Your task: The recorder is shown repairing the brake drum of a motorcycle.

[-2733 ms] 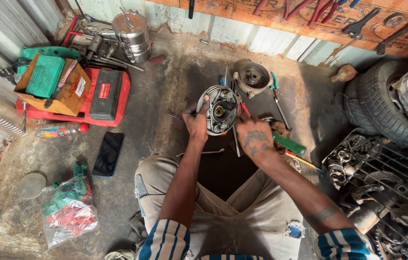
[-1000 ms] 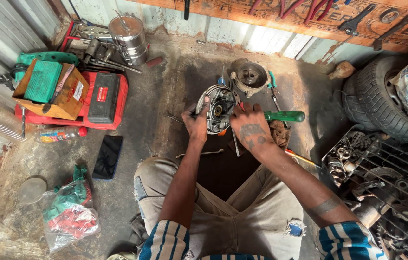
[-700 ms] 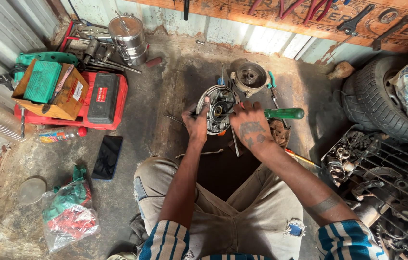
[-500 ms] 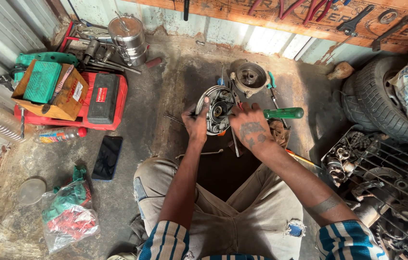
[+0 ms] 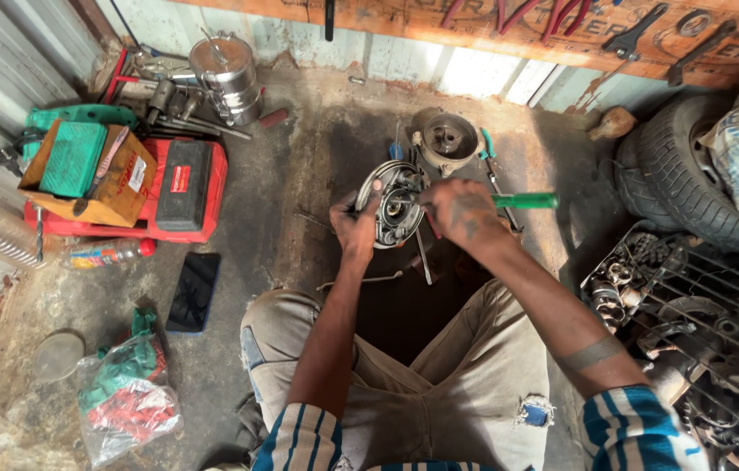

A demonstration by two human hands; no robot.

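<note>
Head view: the left hand [image 5: 354, 228] grips the left rim of a round metal brake plate [image 5: 395, 205], held on edge over the oily floor [image 5: 317, 166] in front of the knees. The right hand [image 5: 465, 214] is closed around a green-handled screwdriver [image 5: 522, 201], which lies roughly level, handle to the right, shaft pointing left into the plate's centre. A second round metal part [image 5: 448, 138] sits just beyond.

The stained grey concrete floor [image 5: 299, 157] carried a flat red plastic toolbox [image 5: 186, 187] at upper left, with a black phone [image 5: 192, 291] lying below it.
</note>
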